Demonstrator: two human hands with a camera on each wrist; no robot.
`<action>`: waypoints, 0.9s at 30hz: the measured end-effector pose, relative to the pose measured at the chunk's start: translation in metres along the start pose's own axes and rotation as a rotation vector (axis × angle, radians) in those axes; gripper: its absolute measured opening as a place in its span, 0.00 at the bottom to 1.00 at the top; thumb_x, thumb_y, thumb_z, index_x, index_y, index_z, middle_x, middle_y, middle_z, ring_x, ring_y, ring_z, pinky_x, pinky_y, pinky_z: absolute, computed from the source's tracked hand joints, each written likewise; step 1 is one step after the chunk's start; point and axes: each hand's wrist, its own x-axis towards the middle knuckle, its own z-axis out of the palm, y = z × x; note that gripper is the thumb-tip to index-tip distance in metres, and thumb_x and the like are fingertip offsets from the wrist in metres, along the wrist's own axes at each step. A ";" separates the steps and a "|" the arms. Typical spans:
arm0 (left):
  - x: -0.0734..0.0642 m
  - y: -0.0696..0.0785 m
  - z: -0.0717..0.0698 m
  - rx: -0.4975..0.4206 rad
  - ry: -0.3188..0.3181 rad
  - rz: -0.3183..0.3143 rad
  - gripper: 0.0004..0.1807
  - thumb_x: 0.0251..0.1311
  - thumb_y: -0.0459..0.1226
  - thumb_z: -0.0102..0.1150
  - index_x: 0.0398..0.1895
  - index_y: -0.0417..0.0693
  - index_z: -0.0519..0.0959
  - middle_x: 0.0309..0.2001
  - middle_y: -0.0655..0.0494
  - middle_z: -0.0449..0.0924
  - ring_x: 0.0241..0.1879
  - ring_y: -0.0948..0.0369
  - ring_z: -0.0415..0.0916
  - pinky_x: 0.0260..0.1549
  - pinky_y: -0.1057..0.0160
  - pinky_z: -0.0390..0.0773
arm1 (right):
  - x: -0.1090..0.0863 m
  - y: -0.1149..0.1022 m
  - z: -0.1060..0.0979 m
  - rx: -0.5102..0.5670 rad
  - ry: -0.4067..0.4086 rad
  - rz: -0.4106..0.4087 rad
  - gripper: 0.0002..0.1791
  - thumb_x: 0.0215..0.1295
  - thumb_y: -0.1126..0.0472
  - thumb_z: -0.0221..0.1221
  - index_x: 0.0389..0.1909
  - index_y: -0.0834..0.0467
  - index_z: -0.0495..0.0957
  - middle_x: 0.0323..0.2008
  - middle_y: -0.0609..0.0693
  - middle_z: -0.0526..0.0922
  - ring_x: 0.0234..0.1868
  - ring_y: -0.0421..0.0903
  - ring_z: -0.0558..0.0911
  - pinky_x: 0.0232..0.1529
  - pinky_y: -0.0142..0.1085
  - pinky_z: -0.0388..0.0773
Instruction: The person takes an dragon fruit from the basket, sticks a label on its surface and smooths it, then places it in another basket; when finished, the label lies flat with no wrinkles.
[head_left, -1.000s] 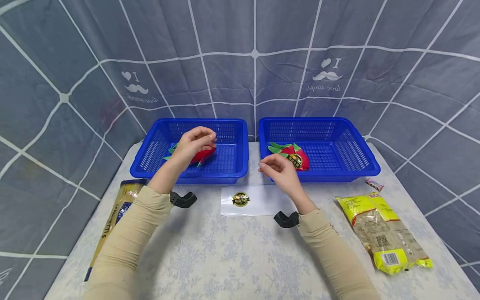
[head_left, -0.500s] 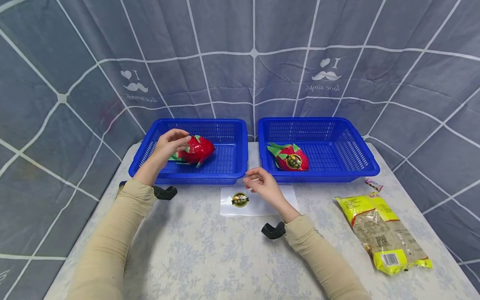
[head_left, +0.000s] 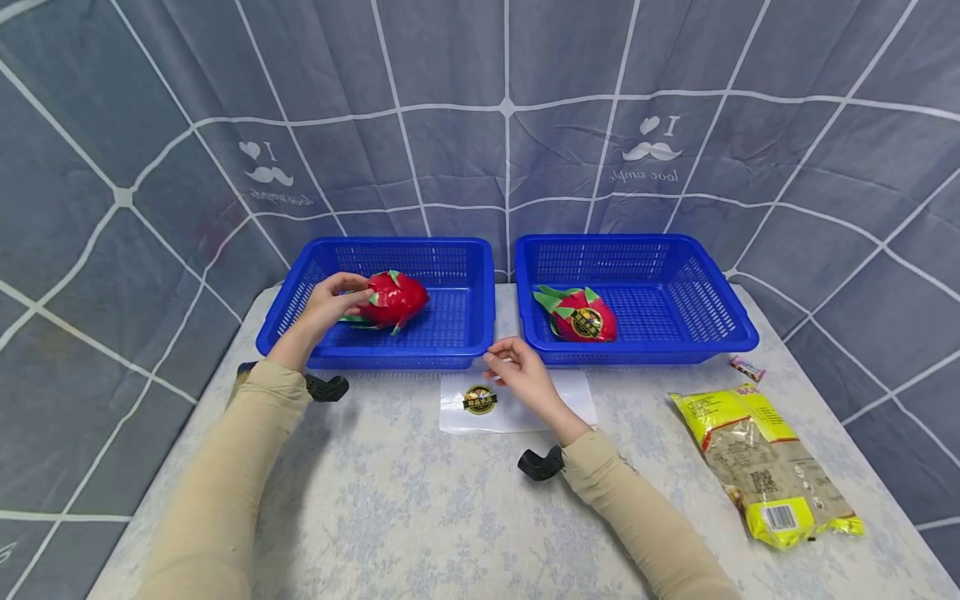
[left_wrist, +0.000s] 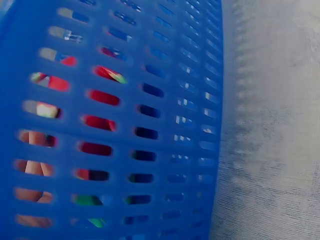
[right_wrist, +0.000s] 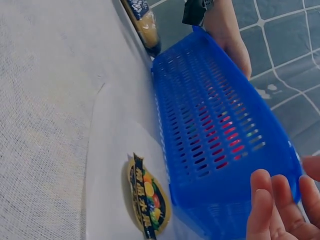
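Note:
A red dragon fruit (head_left: pixel 401 300) with green leaf tips lies in the left blue basket (head_left: pixel 472 346). My left hand (head_left: pixel 326 302) is at its leafy left end, fingers bent loosely; whether they touch it I cannot tell. The left wrist view mostly shows the slotted basket wall (left_wrist: pixel 125 135), with bits of hand and fruit behind the slots. My right hand (head_left: pixel 521 379) hovers over a white sheet (head_left: pixel 555 408) bearing a round black-and-gold sticker (head_left: pixel 480 400). Its fingers (right_wrist: pixel 282 195) are loosely curled around nothing. Another dragon fruit (head_left: pixel 570 304), with a similar sticker on it, sits in the right blue basket (head_left: pixel 705 346).
On the right lies a yellow-and-clear food bag (head_left: pixel 765 467), with a small pink wrapped sweet (head_left: pixel 747 368) behind it. A spaghetti pack (right_wrist: pixel 145 25) lies left, mostly behind the left arm in the head view. A grey curtain (head_left: pixel 450 75) stands behind the baskets.
My left hand has moved left off the top of the dragon fruit, then dipped slightly toward its leafy end. My right hand has come left and nearer, away from the right basket.

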 end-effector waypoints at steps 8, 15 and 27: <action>0.004 -0.003 0.002 0.064 -0.009 -0.055 0.21 0.61 0.31 0.57 0.56 0.31 0.68 0.57 0.37 0.66 0.41 0.62 0.72 0.44 0.61 0.78 | 0.002 0.004 0.001 0.007 0.012 0.019 0.08 0.69 0.66 0.52 0.40 0.69 0.70 0.42 0.69 0.79 0.36 0.57 0.83 0.42 0.56 0.76; 0.003 -0.004 0.008 0.181 -0.003 0.021 0.17 0.55 0.29 0.64 0.46 0.28 0.74 0.39 0.41 0.72 0.28 0.67 0.73 0.34 0.64 0.81 | -0.001 0.007 0.001 0.032 -0.021 0.037 0.09 0.69 0.66 0.51 0.42 0.71 0.70 0.43 0.71 0.77 0.39 0.61 0.82 0.45 0.57 0.75; 0.005 0.002 0.015 0.052 0.134 0.022 0.12 0.59 0.28 0.58 0.43 0.26 0.77 0.31 0.50 0.81 0.23 0.66 0.78 0.26 0.68 0.80 | -0.006 0.004 -0.005 0.013 -0.075 0.022 0.11 0.70 0.67 0.50 0.43 0.73 0.71 0.41 0.66 0.79 0.42 0.67 0.79 0.45 0.57 0.75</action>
